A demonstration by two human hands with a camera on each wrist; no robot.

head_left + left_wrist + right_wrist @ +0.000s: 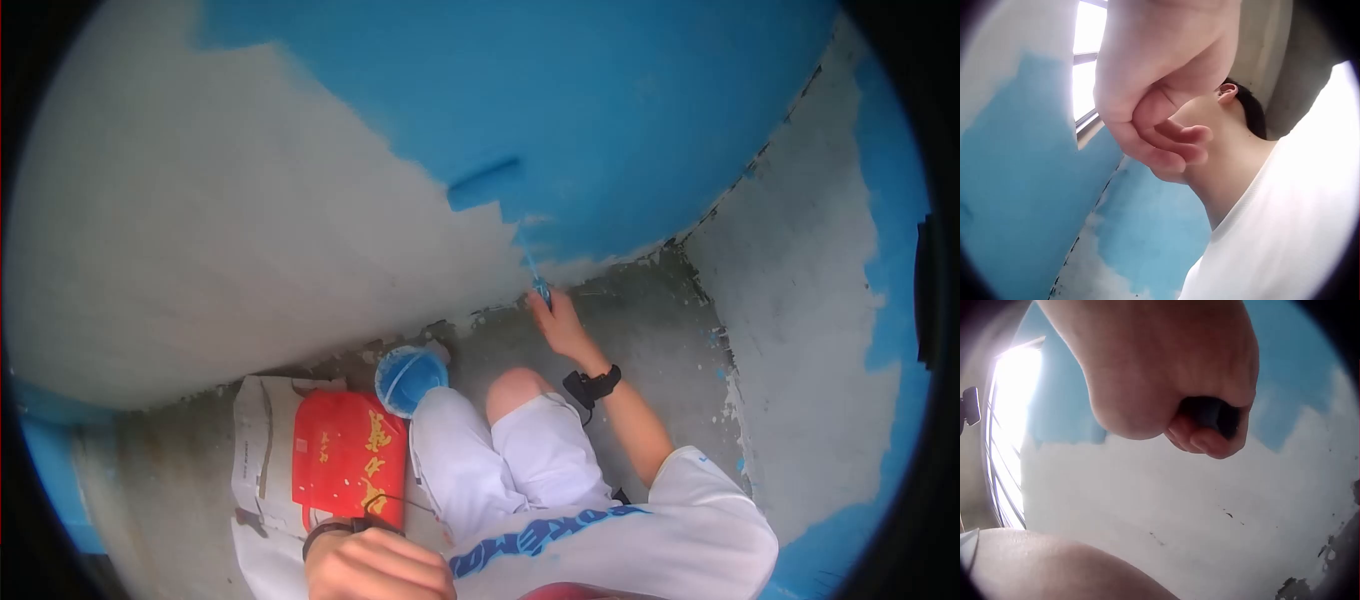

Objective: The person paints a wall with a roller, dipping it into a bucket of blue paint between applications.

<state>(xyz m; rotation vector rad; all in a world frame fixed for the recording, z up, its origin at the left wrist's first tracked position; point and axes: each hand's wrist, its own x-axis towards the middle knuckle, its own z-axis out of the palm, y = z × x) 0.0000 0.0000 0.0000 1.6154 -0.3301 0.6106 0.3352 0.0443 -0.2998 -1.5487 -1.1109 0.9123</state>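
Note:
A blue paint roller (485,184) lies against the curved wall where blue paint meets bare grey-white. Its handle (541,290) is gripped by my right hand (563,325). In the right wrist view that hand (1172,369) has its fingers curled round a dark handle end (1210,414). My left hand (375,567) is near the chest at the bottom of the head view. Seen from the left wrist, the left hand (1166,69) hangs with loosely curled fingers and holds nothing.
A blue-stained bucket (411,381) stands on the floor by the knees. To its left are a red bag (340,450) and a white-grey bag or box (262,440). Peeling paint edges the wall's foot. At right rises another partly blue wall (800,250).

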